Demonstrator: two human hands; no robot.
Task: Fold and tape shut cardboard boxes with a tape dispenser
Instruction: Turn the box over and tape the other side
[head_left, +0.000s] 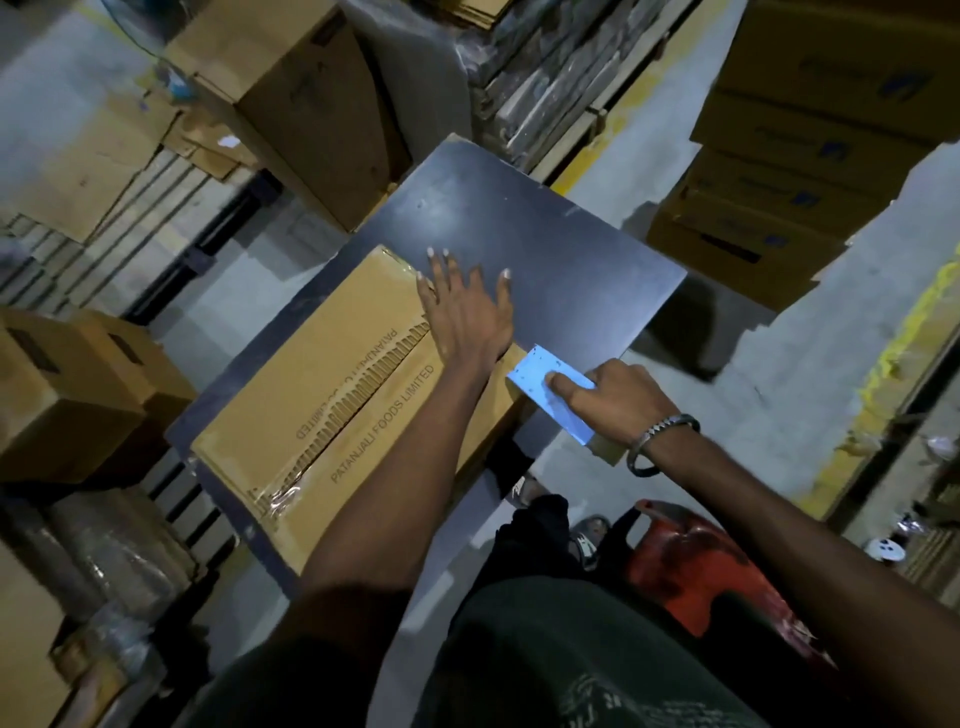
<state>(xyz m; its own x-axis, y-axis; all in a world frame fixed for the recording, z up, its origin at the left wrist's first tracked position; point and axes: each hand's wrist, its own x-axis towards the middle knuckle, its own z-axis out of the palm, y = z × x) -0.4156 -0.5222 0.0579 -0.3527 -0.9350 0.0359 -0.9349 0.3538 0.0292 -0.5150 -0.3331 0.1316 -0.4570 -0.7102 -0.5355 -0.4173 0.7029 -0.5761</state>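
A brown cardboard box (332, 379) printed "PATANJALI FOODS LIMITED" lies on a dark table (545, 244). Its top flaps are down, with a corrugated seam along the middle and clear tape at both ends. My left hand (467, 306) lies flat with spread fingers on the box's far right corner. My right hand (608, 395), a metal bracelet on its wrist, grips a light blue flat tool (540, 374) held against the box's right edge. I cannot tell whether this blue tool is the tape dispenser.
Stacked cardboard boxes (800, 171) rise at the right, more boxes (311, 93) stand at the back left and a box (67, 395) sits at the left. Wrapped bundles (545, 73) lie behind the table. An orange object (701, 561) sits on the floor by my legs.
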